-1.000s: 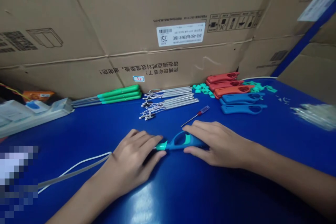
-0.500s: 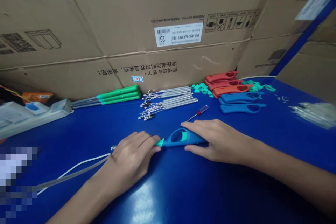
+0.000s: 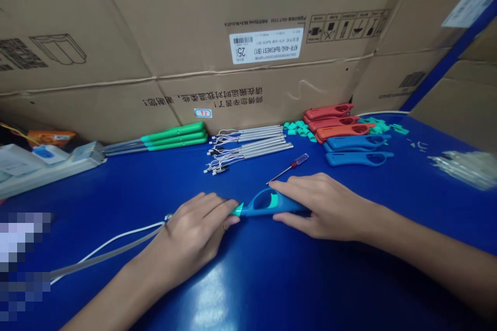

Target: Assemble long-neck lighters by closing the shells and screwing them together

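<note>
A blue stick lighter (image 3: 254, 207) lies sideways low over the table, with a teal trigger (image 3: 274, 200) inside its finger loop and a teal collar (image 3: 237, 210) at its narrow left end. My left hand (image 3: 200, 225) is closed around the front of it, at the collar, and hides whatever is under the palm. Around the wide rear of the blue handle, my right hand (image 3: 322, 207) grips with thumb and fingers. Just beyond the lighter rests a small screwdriver (image 3: 295, 162), its tip close to my right fingertips.
Silver tubes (image 3: 260, 146) with white wires lie at the back middle. Green-handled lighters (image 3: 176, 137) are left of them. Blue handles (image 3: 357, 159), red handles (image 3: 330, 112) and teal pieces (image 3: 298, 129) sit at the back right. A power strip (image 3: 77, 163) and a white cable (image 3: 116, 242) are at left.
Both hands keep the same hold on the lighter. Only the camera view has shifted slightly.
</note>
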Motion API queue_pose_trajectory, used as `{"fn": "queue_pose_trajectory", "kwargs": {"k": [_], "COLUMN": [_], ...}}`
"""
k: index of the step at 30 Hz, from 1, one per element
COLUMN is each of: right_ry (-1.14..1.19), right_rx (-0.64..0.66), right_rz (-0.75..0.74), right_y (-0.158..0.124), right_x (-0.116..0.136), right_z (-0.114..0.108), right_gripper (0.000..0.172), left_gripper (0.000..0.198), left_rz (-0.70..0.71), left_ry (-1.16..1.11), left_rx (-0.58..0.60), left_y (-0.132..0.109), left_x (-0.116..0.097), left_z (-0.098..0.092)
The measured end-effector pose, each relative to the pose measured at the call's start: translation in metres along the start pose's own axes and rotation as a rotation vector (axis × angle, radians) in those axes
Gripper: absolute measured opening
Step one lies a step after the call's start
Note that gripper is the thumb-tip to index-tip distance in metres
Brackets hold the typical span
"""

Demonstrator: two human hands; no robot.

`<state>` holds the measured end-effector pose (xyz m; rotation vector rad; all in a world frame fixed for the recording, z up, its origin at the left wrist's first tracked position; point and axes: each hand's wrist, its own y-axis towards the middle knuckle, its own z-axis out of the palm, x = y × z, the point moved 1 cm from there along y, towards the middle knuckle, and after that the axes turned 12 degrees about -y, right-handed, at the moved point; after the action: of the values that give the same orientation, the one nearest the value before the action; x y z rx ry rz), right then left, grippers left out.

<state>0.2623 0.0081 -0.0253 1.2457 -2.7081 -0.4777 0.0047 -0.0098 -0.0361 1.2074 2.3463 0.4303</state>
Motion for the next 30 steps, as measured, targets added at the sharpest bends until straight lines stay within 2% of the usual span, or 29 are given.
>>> {"fn": "queue_pose_trajectory", "kwargs": {"k": [21, 30], "right_ry": [-0.091, -0.149], "right_rx": [-0.087, -0.081], "right_rz": [-0.060, -0.078], "right_y": [-0.001, -0.002], "right_x": [0.005, 0.011], "right_z": [0.001, -0.001], "right_gripper": [0.039, 0.038], "left_gripper": [0.018, 0.015], "left_rz": [0.055, 0.005], "left_ry": [0.048, -0.086], "left_rx": [-0.027, -0.004], "left_y": [-0.002, -0.001], "left_x": [-0.004, -0.007], "left_z": [0.000, 0.005]}}
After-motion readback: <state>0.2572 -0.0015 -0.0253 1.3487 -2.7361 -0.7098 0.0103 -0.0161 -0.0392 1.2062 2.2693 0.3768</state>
